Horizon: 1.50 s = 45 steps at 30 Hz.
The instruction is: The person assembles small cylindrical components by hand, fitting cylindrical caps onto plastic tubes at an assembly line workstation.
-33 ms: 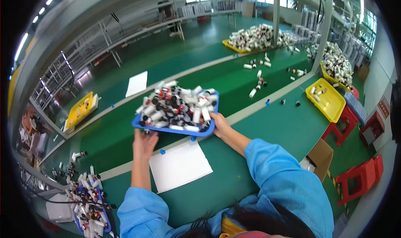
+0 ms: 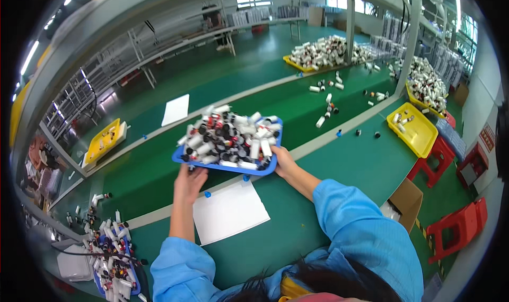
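Holding a blue tray (image 2: 225,168) above the green surface (image 2: 318,159), the person supports it with both hands. The left hand (image 2: 189,184) closes its grip on the tray's near-left rim, fingers curled up against the edge. The right hand (image 2: 283,161) closes its grip on the near-right corner, thumb side against the rim. The tray is heaped with small white tubes and dark caps (image 2: 233,138), some with red parts, piled above the rim line. The tray sits roughly level, over the pale strip that divides the surface lengthwise.

Directly below the tray, on the near part of the surface, lies a white sheet of paper (image 2: 229,211). A small blue cap (image 2: 207,194) lies just beside the sheet's far-left corner. A second white sheet (image 2: 176,109) lies on the far part of the surface, well apart from the tray.

Both forearms wear light blue sleeves (image 2: 360,228).

To the right, a yellow tray (image 2: 419,135) holds a few parts; red stools (image 2: 458,225) and a cardboard box (image 2: 405,201) stand near it. Loose white tubes (image 2: 326,103) lie scattered further along the surface. At lower left, another blue tray (image 2: 114,262) holds similar parts.
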{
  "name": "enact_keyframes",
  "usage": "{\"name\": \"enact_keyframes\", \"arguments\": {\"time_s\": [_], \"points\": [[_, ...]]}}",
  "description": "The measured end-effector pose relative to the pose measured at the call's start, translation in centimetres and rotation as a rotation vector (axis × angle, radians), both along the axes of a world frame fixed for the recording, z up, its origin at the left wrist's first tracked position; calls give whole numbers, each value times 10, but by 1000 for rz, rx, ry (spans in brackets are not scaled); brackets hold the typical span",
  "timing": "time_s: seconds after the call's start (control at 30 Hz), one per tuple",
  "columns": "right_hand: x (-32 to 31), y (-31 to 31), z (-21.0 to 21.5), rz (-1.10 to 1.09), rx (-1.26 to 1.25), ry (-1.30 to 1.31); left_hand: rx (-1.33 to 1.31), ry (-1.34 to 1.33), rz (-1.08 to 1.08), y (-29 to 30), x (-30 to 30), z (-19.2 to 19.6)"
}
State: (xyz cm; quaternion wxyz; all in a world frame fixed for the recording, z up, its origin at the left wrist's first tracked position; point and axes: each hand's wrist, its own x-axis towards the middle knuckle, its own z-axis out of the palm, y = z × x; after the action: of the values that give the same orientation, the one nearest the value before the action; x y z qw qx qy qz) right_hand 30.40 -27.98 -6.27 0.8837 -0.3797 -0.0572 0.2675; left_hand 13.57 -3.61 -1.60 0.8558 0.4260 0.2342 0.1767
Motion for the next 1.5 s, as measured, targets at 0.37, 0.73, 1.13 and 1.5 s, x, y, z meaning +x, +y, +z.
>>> {"name": "enact_keyframes", "arguments": {"time_s": [0.37, 0.73, 1.13, 1.5], "points": [[-56, -122, 29, -245, -58, -148, 1323, 234, 34, -109, 11, 35], [-117, -207, 16, -343, 17, -29, 1863, -121, -57, -183, 0, 35], [-144, -299, 37, -513, 65, -86, 1185, -270, -247, -254, 31, 31], [-141, -425, 46, -700, 45, -50, 1281, -475, -389, -325, 73, -18]]}}
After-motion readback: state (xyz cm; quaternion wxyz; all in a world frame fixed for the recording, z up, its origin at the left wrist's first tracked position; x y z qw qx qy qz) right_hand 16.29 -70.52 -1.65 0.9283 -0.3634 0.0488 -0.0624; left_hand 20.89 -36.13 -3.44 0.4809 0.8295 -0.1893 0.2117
